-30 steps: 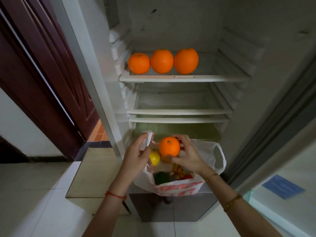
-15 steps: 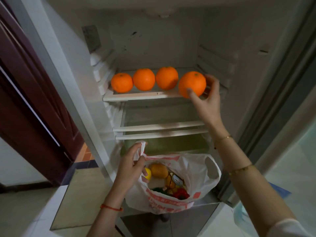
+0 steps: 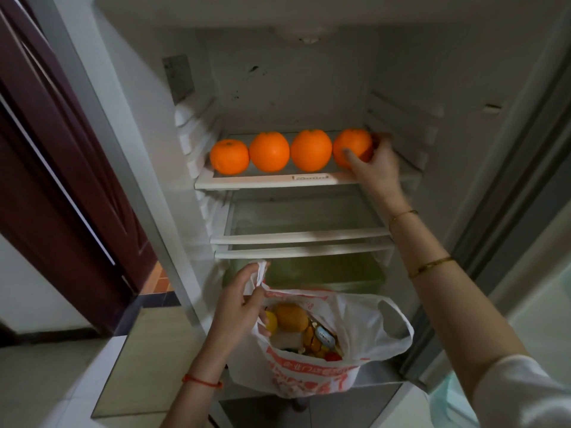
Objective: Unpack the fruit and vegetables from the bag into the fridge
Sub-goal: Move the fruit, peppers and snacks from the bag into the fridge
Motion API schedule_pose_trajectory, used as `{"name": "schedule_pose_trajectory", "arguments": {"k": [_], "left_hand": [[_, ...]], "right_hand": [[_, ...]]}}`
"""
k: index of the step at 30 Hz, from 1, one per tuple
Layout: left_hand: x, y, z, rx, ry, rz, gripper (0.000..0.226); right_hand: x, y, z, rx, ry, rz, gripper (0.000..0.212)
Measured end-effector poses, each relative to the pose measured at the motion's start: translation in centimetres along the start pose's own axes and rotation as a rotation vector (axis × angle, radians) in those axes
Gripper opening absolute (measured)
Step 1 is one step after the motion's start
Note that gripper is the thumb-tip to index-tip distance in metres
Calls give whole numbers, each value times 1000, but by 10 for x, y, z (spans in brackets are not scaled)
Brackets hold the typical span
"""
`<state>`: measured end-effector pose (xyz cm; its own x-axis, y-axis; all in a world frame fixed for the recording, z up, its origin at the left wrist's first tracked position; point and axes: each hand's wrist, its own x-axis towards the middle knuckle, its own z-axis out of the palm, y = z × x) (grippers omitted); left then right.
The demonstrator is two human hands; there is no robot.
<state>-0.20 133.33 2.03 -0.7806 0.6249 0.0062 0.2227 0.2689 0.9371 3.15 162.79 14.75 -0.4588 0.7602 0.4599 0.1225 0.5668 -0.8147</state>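
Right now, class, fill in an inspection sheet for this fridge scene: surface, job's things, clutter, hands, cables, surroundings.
Surface: top shelf holds the fruit; lower shelves look bare.
Job's things: three oranges in a row, a fourth orange at the right end; bag holding more produce.
Clutter: nothing seen.
Hands: right hand grips the fourth orange; left hand holds the bag's handle.
Cables: nothing seen.
Surroundings: dark wooden door to the left, tiled floor.

Dark red door, pale tiled floor, dim light.

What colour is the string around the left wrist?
Red: a thin red string, seen best in the head view.
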Motion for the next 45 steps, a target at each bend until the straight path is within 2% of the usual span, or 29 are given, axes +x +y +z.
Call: {"name": "schedule_pose_trajectory", "arguments": {"k": [6, 9, 12, 13, 15, 17, 19, 20, 22, 24, 25, 27, 28, 29, 30, 31, 33, 34, 37, 40, 43, 44, 45], "left_hand": [[-3, 1, 1, 20, 12, 30, 43], [-5, 0, 1, -2, 11, 25, 43], [-10, 1, 0, -15, 28, 34, 41], [-11, 1, -1, -12, 40, 35, 40], [-13, -2, -3, -8, 63, 29, 39], [-15, -5, -6, 4, 86, 36, 41], [-19, -7, -9, -1, 102, 52, 42], [-21, -8, -10, -10, 106, 54, 42], [-25, -9, -11, -21, 110, 51, 41], [-28, -10, -12, -37, 108, 45, 42], [-30, -10, -12, -48, 105, 42, 42], [-31, -12, -13, -63, 105, 39, 43], [-32, -13, -13, -61, 108, 42, 43], [-32, -15, -14, -57, 112, 40, 44], [-32, -16, -15, -56, 116, 35, 44], [-32, -18, -16, -58, 117, 26, 44], [-32, -22, -19, -64, 115, 17, 44], [-31, -24, -20, -66, 114, 12, 44], [-29, -26, -23, -70, 109, -6, 43], [-29, -26, -25, -67, 99, -8, 43], [-28, -25, -26, -57, 95, 3, 42], [-28, -24, -26, -62, 88, 8, 43], [-28, -23, -27, -69, 79, 12, 45]], "right_hand": [[-3, 0, -6, -9, 7, 7, 72], [-16, -5, -13, -27, 74, -36, 71], [-43, -14, -17, -43, 215, -190, 45], [-56, -15, -16, -18, 204, -250, 33], [-86, -11, -10, 73, -1, -272, 25], [-117, -3, 0, 113, -390, -204, 32], [-149, 15, 17, 19, -796, -120, 29], [-164, 30, 27, -43, -944, -87, 25], [-187, 48, 49, -140, -1071, -80, 21], [-202, 58, 70, -189, -1160, -82, 36], [-210, 80, 87, -228, -1176, -61, 46], [-219, 237, 153, -363, -1157, 100, 58], [-221, 293, 171, -446, -1158, 151, 63], [-223, 311, 185, -492, -1130, 171, 67], [-232, 304, 188, -462, -1210, 283, 62], [-239, 265, 187, -508, -1159, 254, 53], [-234, 150, 163, -557, -1026, 196, 50], [-232, 133, 165, -538, -968, 200, 52], [-239, 137, 176, -528, -847, 324, 55], [-242, 142, 191, -529, -871, 361, 59], [-246, 198, 230, -496, -854, 436, 77], [-248, 202, 232, -493, -892, 483, 78], [-249, 177, 219, -459, -894, 474, 69]]}}
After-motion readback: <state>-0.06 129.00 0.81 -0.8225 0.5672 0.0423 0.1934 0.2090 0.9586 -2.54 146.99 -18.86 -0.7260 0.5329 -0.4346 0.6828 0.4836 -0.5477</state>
